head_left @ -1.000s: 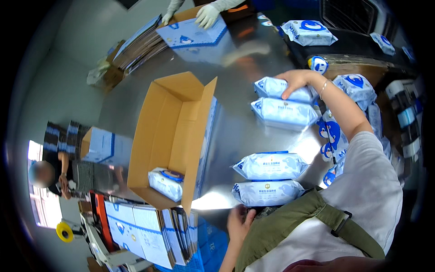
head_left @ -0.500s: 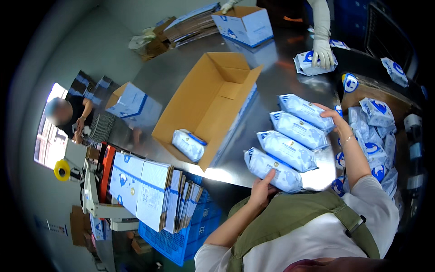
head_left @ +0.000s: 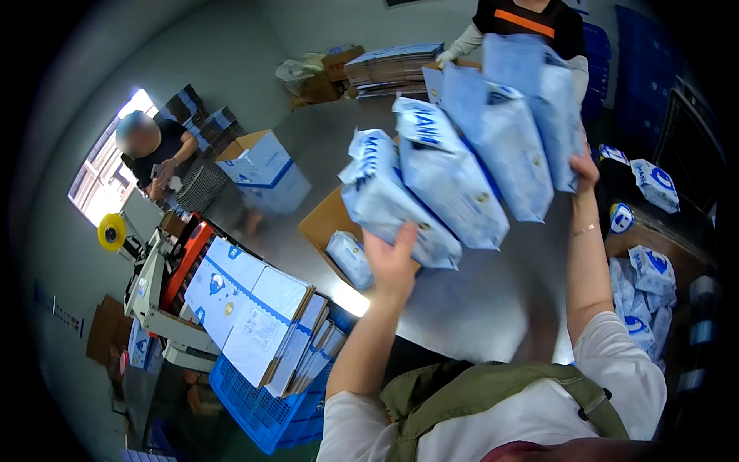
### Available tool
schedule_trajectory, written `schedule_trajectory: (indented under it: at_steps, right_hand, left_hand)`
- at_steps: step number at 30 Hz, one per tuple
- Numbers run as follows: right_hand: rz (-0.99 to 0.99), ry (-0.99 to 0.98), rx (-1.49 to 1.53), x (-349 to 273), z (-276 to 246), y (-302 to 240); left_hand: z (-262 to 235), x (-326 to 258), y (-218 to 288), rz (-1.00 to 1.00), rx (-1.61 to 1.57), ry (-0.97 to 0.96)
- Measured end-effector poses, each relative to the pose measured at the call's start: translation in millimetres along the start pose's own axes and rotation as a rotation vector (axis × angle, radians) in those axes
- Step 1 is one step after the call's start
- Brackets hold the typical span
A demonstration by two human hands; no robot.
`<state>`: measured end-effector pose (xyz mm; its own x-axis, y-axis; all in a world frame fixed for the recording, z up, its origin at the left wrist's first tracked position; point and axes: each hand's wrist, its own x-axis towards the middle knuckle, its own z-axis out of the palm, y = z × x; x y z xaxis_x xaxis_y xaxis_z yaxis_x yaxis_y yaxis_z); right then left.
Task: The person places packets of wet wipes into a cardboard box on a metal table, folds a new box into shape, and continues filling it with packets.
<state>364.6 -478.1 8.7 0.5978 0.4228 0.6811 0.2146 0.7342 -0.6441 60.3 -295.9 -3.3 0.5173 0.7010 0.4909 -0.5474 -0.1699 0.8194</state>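
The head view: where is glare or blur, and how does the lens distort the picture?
Head view: white glare on the steel table near the open carton; lifted wipe packs slightly motion-blurred; bright window overexposed; fisheye bends edges, with a dark rim.

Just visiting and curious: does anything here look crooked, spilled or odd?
Nothing is spilled or torn. The row of blue-and-white packs, pressed between the left hand and right hand, fans out unevenly above the open cardboard box.

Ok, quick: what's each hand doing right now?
Left hand: pressed against the near end of a row of four blue-and-white packs, lifted.
Right hand: pressed against the far end of the same row.
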Motion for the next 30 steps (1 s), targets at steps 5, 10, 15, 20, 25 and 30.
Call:
schedule_trajectory:
  at_steps: [5, 10, 15, 20, 25, 30]
  right_hand:
    - [0.305, -0.292, -0.228, 53, 49, 107]
    - [0.322, -0.715, -1.225, 8, 29, 165]
    - [0.282, -0.723, -1.256, -65, 50, 94]
    - [0.305, -0.669, -0.707, -173, 2, -22]
    - [0.287, -0.254, -0.829, -249, 66, 17]
    - [0.181, -0.192, -0.64, -255, 125, 90]
  left_hand:
    - [-67, 50, -18, -0.622, 0.512, 0.204]
    - [-22, 2, -4, -0.511, 1.499, -0.491]
    - [-40, -48, -22, -0.096, 1.621, -0.605]
    - [-114, -4, 34, -0.219, 1.38, -0.746]
    - [-151, 43, 20, 0.262, 1.472, -0.478]
    - [-262, -16, 51, 0.023, 1.735, 0.105]
